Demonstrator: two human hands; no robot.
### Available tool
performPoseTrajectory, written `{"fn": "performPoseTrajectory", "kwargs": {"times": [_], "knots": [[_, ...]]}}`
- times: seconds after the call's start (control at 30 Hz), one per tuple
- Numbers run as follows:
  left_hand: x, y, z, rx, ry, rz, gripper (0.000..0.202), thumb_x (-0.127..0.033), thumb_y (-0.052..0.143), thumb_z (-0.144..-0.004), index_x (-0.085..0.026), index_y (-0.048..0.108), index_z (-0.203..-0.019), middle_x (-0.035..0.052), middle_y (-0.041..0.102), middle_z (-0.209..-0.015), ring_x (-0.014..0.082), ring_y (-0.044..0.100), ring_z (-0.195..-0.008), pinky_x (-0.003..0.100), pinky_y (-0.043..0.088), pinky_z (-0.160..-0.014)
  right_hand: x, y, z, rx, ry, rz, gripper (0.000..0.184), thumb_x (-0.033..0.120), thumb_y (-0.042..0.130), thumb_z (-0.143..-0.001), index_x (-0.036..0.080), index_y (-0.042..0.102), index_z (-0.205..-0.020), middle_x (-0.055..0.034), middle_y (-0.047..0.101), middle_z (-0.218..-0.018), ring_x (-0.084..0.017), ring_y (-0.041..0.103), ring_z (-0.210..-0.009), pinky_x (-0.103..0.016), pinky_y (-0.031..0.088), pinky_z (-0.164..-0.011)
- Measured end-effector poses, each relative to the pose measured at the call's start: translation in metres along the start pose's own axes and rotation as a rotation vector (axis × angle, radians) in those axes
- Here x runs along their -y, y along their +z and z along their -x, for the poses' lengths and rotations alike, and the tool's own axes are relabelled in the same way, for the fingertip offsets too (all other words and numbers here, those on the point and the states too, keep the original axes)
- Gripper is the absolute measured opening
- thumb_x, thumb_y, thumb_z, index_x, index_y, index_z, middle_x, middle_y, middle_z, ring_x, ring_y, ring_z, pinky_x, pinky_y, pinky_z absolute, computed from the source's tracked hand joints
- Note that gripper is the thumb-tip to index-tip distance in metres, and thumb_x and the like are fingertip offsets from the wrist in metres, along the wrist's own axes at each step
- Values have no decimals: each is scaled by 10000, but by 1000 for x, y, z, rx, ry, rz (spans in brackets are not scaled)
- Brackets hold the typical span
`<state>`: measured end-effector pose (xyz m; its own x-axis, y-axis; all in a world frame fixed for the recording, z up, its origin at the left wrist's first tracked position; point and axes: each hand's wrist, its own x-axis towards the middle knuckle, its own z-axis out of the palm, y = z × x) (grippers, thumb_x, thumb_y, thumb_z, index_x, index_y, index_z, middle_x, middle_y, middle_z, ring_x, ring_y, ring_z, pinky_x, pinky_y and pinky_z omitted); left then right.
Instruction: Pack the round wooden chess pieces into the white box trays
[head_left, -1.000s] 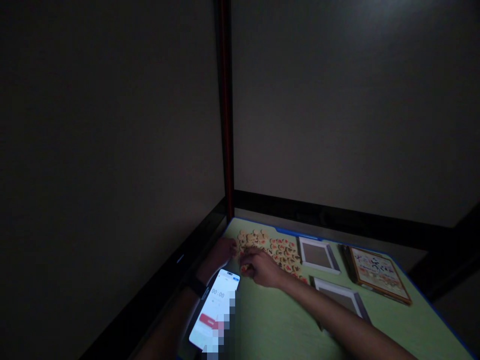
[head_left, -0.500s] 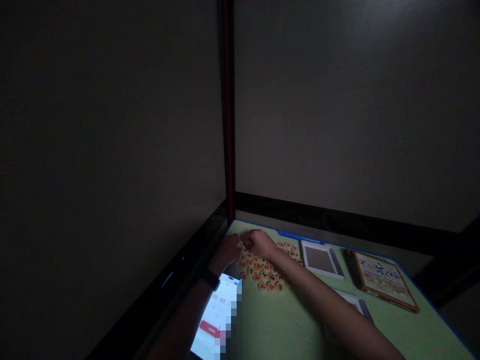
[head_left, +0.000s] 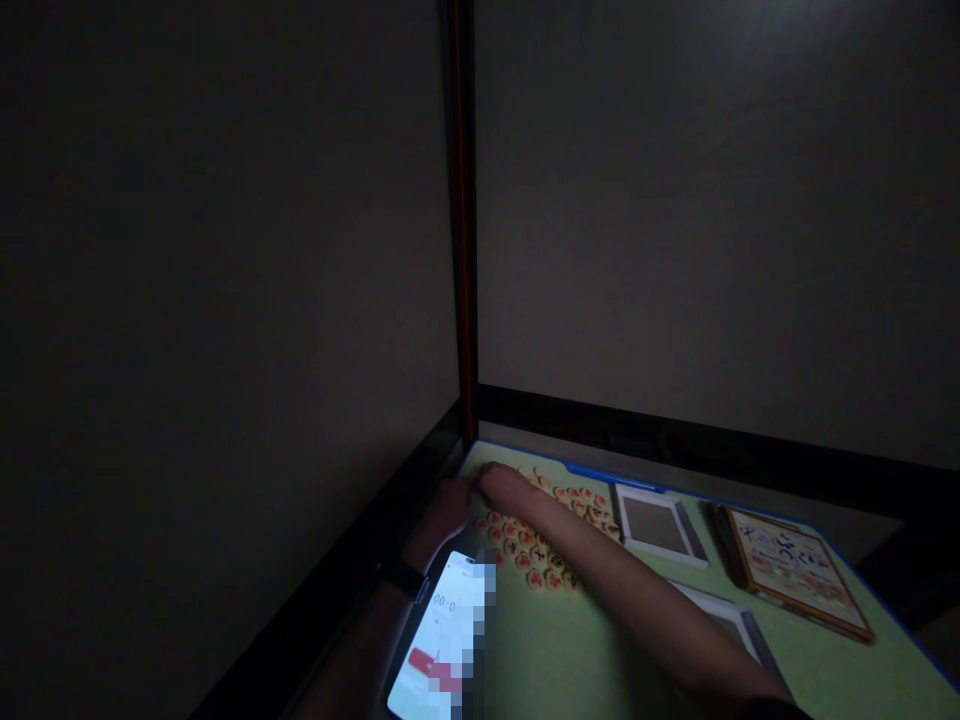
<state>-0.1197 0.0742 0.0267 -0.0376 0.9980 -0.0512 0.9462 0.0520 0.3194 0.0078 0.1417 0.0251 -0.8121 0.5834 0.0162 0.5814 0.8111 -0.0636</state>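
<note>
Round Chinese chess pieces [head_left: 534, 555], pale with red or dark characters, lie face up in a loose cluster at the table's left end. Beyond them, near the far left corner, my two hands meet. My right hand [head_left: 504, 487] reaches across the pieces with its fingers curled closed. Against its fingertips is my left hand [head_left: 450, 503], a dark band on its wrist, also closed as far as the dim light shows. Whatever lies between the fingers is hidden. My right forearm covers part of the cluster.
A lit phone [head_left: 442, 625] showing a timer rests by my left wrist. On the green table [head_left: 547, 650] stand a white open tray [head_left: 701, 550], a second white tray [head_left: 739, 615] partly behind my forearm, and a flat box with writing [head_left: 802, 565]. Dark walls border the far and left sides.
My right hand has moved left and now touches my left hand. More pieces show where it was. The view has shifted slightly, so the table sits farther right.
</note>
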Motion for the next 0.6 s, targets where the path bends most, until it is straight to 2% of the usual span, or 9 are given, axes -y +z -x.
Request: {"fn": "performPoseTrajectory", "kwargs": {"times": [0.1, 0.17, 0.27, 0.37, 0.5, 0.6], "knots": [[4, 3, 0, -42, -9, 15, 306, -49, 431, -864, -107, 649, -1070, 151, 686, -1137, 193, 630, -1065, 267, 446, -861, -2, 2, 2, -15, -15, -7, 332, 53, 515, -788, 123, 719, -1040, -170, 711, -1047, -254, 654, -988, -294, 488, -800], [5, 4, -1, -66, -22, 27, 306, -58, 470, -848, -109, 633, -1102, 146, 691, -1117, 194, 635, -1042, 266, 447, -839, -5, 3, 4, -23, -15, -28, 338, 55, 526, -774, 140, 715, -1041, -145, 722, -1027, -239, 665, -954, -279, 486, -770], [4, 4, -3, -69, -39, 86, 217, -106, 523, -832, -130, 672, -988, 112, 723, -996, 190, 661, -934, 254, 449, -754, -12, 3, 6, -36, -15, -75, 328, 65, 544, -756, 168, 727, -1008, -89, 744, -967, -204, 679, -890, -246, 473, -727], [3, 6, -6, -43, -34, 133, 143, -131, 559, -811, -144, 700, -833, 84, 735, -909, 173, 665, -866, 236, 437, -713, -17, 1, 6, -53, -31, -120, 318, 65, 549, -757, 198, 749, -964, -39, 758, -916, -177, 674, -877, -233, 457, -757], [2, 13, -11, -13, -12, 151, 170, -114, 548, -805, -142, 715, -786, 56, 736, -842, 146, 654, -799, 219, 425, -683, -23, -2, 6, -60, -51, -141, 254, 48, 581, -727, 202, 771, -794, -14, 754, -783, -164, 656, -799, -262, 429, -840], [5, 17, -12, 2, 6, 151, 188, -126, 544, -807, -131, 708, -715, 41, 716, -754, 147, 637, -746, 221, 415, -652, -30, -9, 8, -65, -48, -152, 242, 50, 573, -727, 201, 762, -744, 3, 738, -743, -137, 634, -742, -231, 420, -783]]}}
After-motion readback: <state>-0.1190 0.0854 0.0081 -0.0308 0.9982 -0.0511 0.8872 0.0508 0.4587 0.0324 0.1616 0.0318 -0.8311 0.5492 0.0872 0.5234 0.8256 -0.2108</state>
